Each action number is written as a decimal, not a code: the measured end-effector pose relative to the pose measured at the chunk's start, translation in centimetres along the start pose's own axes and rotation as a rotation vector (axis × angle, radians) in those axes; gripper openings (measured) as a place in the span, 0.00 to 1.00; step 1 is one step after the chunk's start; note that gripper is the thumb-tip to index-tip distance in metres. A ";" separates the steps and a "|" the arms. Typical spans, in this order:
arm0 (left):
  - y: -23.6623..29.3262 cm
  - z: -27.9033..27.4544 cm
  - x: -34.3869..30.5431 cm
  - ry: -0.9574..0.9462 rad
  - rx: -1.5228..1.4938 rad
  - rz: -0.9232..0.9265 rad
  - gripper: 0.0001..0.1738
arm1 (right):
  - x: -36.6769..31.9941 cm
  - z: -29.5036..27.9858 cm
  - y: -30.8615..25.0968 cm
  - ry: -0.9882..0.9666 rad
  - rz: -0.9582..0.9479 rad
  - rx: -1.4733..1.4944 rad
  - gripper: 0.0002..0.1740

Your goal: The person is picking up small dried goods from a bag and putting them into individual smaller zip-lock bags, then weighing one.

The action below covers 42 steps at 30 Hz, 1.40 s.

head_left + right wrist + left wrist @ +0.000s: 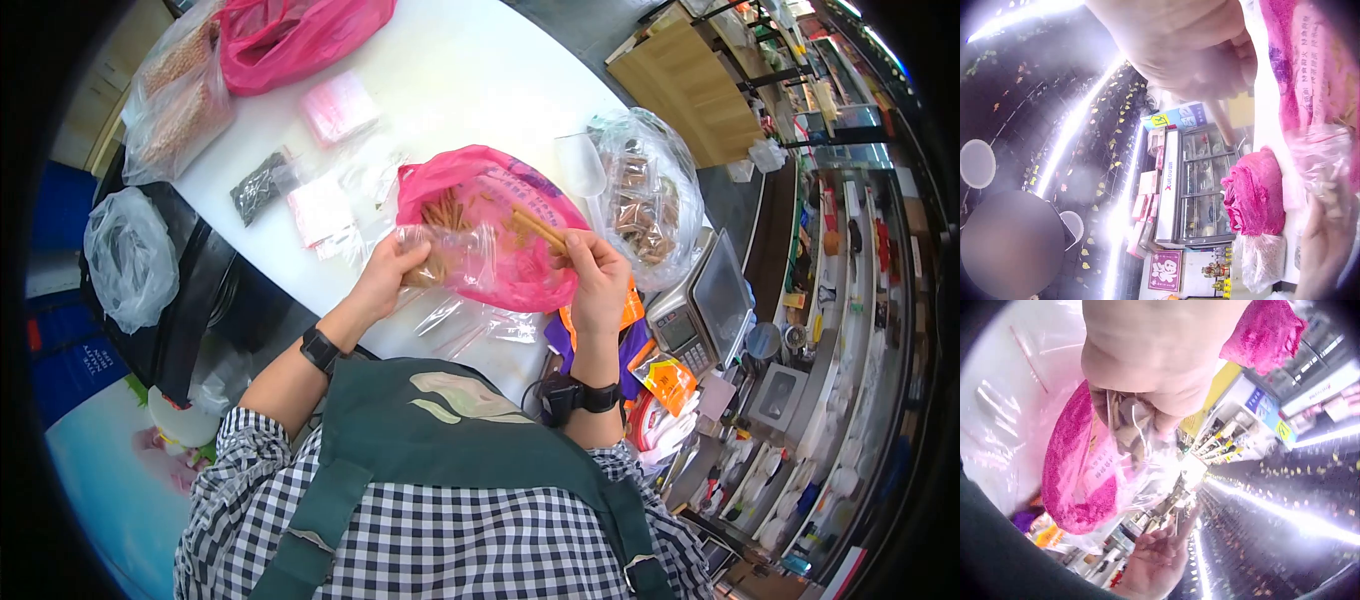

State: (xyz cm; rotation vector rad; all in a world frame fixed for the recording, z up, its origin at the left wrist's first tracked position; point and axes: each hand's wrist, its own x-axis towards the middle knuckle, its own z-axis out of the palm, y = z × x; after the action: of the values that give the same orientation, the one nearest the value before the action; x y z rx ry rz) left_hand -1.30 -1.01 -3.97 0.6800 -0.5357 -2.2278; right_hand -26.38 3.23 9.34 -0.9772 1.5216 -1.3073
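Note:
My left hand [385, 275] grips a small clear bag [440, 262] of brown pieces over the left edge of an open pink bag [430, 175]. In the left wrist view the clear bag [1132, 434] hangs under my left hand [1154, 350]. Thin tan sticks [538, 228] are pinched between thumb and fingers of my right hand [600, 280], above the pink bag's right side. More brown sticks [445, 212] lie inside the pink bag. The right wrist view has my right hand [1191, 50] with one stick [1219, 122] showing below it.
Right of the pink bag are a clear bag of packets [640, 215], a white scoop [580, 165] and a scale [690, 320]. Empty clear bags [480, 325] lie at the near edge. Small packets [320, 212] and another pink bag [290, 45] are at the left.

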 end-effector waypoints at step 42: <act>2.2 7.9 2.9 0.068 1.373 0.704 0.13 | -0.9 8.0 6.4 -0.126 -0.005 -0.084 0.12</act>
State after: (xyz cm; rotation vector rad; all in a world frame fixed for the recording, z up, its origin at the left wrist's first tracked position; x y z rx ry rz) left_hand -6.67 -3.23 2.48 0.9632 -1.9402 -0.9364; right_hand -18.64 2.56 2.66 -1.0971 1.4874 -1.1706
